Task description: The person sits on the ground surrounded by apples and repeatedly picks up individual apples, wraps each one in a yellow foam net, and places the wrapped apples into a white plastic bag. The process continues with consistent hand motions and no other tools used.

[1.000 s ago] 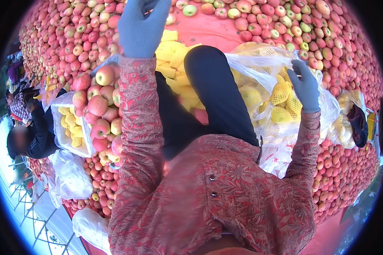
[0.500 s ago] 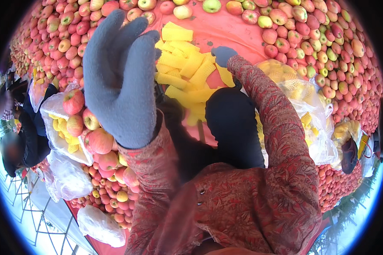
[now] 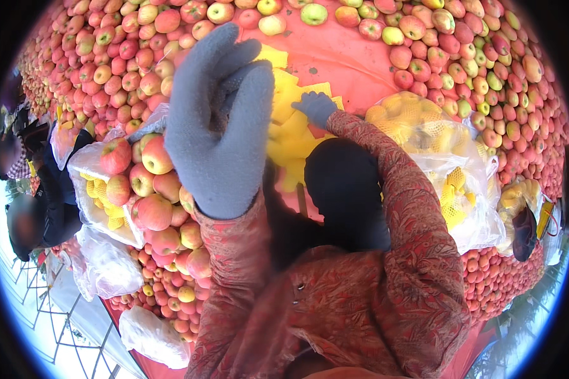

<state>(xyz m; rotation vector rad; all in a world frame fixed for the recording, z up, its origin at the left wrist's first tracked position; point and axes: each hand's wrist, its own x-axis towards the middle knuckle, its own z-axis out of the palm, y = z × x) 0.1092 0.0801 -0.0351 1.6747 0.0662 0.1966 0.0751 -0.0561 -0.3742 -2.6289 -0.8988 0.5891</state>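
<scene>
My left hand (image 3: 218, 142), in a grey glove, is raised close in front of me. Its fingers curve with a gap to the thumb, and I see nothing held there. Farther off, my right hand (image 3: 316, 108), also gloved in grey, has its fingers spread over a heap of yellow foam net sleeves (image 3: 286, 142). Whether it touches them I cannot tell. Part of the heap is hidden behind my left hand. Just left of that hand lie large red apples (image 3: 153, 213).
Apples (image 3: 101, 72) are piled at the far left, and more (image 3: 449, 60) at the right. Plastic bags with yellow-netted fruit (image 3: 417, 120) stand right of my knee (image 3: 341, 183). An open bag (image 3: 85, 158) with netted contents sits at left. People (image 3: 57, 202) are beyond it. Red sheeting (image 3: 344, 54) covers the ground.
My left hand has moved right, now covering more of the foam sleeves. My right hand has shifted slightly left and nearer, its fingers now spread. The view has turned a little.
</scene>
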